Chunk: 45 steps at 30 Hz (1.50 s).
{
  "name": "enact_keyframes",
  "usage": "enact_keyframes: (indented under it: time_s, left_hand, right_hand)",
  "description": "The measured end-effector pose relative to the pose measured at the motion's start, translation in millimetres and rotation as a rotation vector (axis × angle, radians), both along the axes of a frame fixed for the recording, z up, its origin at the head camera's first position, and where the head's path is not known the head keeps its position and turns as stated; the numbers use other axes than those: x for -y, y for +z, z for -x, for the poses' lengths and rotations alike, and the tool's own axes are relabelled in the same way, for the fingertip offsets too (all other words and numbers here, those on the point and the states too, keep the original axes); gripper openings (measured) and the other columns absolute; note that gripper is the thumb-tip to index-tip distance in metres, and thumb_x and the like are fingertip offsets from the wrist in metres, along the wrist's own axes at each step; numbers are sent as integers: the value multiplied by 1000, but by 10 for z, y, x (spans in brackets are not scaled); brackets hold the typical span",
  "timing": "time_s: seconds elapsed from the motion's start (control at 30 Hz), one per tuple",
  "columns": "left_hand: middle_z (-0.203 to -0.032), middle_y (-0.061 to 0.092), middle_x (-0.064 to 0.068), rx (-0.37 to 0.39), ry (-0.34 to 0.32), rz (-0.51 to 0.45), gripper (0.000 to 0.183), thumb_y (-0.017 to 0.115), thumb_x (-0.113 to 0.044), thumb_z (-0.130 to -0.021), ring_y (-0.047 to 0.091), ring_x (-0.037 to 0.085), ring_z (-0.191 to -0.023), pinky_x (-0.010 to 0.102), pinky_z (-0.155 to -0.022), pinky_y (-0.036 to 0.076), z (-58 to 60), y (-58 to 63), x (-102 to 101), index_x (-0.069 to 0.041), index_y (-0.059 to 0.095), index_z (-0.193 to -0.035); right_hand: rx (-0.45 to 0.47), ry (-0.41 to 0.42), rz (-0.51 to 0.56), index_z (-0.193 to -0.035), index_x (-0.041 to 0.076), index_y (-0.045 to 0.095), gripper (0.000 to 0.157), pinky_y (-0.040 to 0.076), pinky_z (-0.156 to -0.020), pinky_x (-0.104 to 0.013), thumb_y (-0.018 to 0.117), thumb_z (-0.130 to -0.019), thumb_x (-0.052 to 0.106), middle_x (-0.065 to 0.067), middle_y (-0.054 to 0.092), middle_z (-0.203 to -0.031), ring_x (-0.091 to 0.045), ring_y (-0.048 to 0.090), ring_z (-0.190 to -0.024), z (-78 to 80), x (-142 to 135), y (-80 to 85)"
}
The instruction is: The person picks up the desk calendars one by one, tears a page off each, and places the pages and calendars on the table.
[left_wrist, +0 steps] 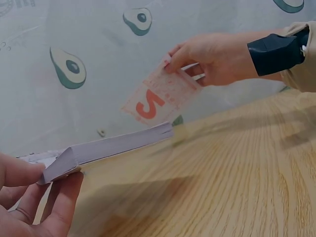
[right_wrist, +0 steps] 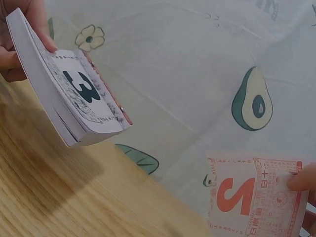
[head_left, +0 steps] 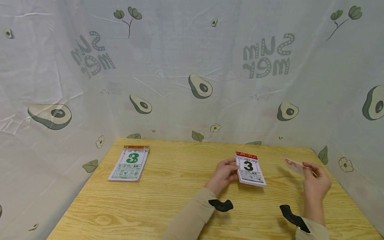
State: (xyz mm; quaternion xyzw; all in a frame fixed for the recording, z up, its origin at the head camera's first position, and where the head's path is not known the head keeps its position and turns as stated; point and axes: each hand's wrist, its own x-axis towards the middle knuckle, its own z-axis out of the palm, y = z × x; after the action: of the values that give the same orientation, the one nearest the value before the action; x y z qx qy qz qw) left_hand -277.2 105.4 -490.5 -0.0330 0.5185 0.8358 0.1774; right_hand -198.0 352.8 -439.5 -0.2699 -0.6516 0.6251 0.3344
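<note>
My left hand holds a thick tear-off calendar by its left edge, thumb on the front and fingers beneath. A red strip runs along its top, and its front page shows a black 3. The left wrist view shows the calendar's pale page edges, tilted over its shadow. My right hand pinches a loose calendar sheet between thumb and fingers, off to the right of the calendar. This thin sheet carries a red 2 in the right wrist view.
A second tear-off calendar with a green 3 lies at the back left of the wooden table. Behind and beside the table hangs a pale curtain printed with avocados. Black bands sit at both sleeves.
</note>
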Motion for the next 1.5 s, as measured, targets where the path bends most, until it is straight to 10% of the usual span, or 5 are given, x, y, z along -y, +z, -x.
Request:
enact_keyframes:
  time_s: [0.6, 1.13, 1.37, 1.5]
  left_hand:
    - [-106, 71, 16, 29, 23, 4, 36, 64, 6, -85, 67, 21, -83, 33, -67, 54, 9, 26, -182, -2, 64, -120]
    - [-97, 73, 11, 16, 62, 113, 35, 68, 4, -84, 68, 18, -77, 29, -61, 55, -16, 36, -296, -7, 65, -116]
    - [-94, 71, 6, -8, 77, 170, 34, 68, 2, -86, 70, 21, -83, 29, -60, 54, -36, 52, -342, -9, 65, -117]
    - [-93, 70, 5, -18, 78, 187, 33, 67, 2, -86, 69, 20, -82, 28, -60, 54, -46, 57, -354, -9, 65, -117]
  right_hand:
    - [102, 28, -239, -92, 12, 75, 12, 38, -63, 0, 63, -93, 10, 38, 54, -67, 14, 50, -74, -13, -103, -152]
    - [301, 326, -549, -105, 1, 69, 17, 38, -68, -5, 57, -97, 11, 39, 51, -86, 22, 40, -82, 1, -208, -352]
    - [298, 405, -803, -103, 0, 68, 16, 37, -68, -12, 55, -94, 1, -28, 63, -116, -3, 54, -93, 20, -177, -404]
    - [324, 467, -857, -107, -1, 66, 18, 44, -75, -33, 55, -93, 2, -32, 61, -117, -40, 56, -100, 19, -166, -410]
